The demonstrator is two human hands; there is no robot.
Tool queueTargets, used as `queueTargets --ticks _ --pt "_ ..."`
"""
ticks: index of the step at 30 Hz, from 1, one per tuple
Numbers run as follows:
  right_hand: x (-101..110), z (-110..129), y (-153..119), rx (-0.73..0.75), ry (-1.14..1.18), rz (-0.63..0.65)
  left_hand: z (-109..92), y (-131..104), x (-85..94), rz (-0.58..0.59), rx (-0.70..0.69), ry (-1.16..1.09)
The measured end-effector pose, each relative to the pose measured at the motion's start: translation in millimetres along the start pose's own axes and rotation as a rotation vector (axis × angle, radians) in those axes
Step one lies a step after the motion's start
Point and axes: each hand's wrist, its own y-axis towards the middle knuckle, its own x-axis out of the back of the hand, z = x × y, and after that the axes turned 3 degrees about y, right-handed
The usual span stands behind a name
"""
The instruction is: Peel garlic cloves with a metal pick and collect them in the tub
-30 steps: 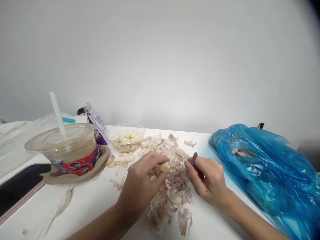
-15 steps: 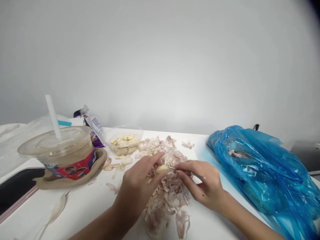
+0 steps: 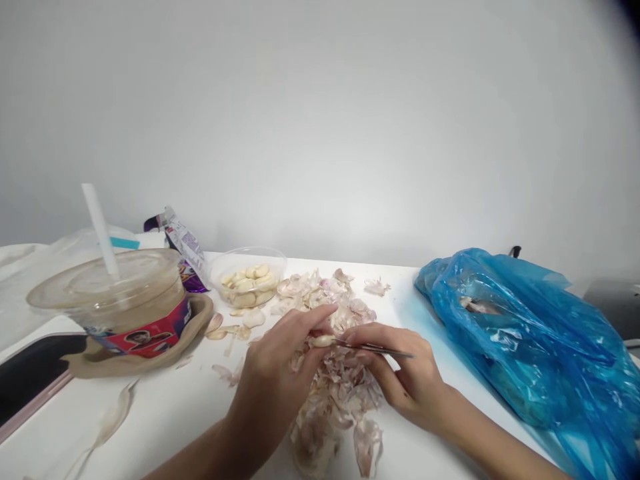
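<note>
Left hand (image 3: 273,373): thumb and fingers clamped on a garlic clove (image 3: 323,341), held over heaped garlic skins (image 3: 345,383). Right hand (image 3: 413,370): fingers closed on a slim metal tool (image 3: 389,349), tip at the clove. Beyond, on the white surface (image 3: 175,417): clear plastic tub (image 3: 215,275) of peeled cloves (image 3: 256,273).

My feed is softly bright, the wall (image 3: 330,200) palest left of the blue bag (image 3: 515,347). Glare flecks the bag; a bluish tint colours the worktop (image 3: 407,303) beside it. Far left of it, the cup (image 3: 135,307) looks stretched; fine detail blurs.
</note>
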Motion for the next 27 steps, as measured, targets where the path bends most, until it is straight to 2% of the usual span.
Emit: queueTargets --ticks 7,14,27 --pt "1.8 1.1 -1.8 0.137 0.033 -0.004 -6.9 0.9 2.1 -0.059 0.085 -0.077" --pt "1.4 1.6 -0.6 0.142 0.04 0.025 -5.2 -1.1 2.1 -0.048 0.073 -0.06" --pt "3.5 2.7 -0.4 0.134 -0.012 0.044 -7.5 0.8 2.2 -0.01 0.146 -0.067"
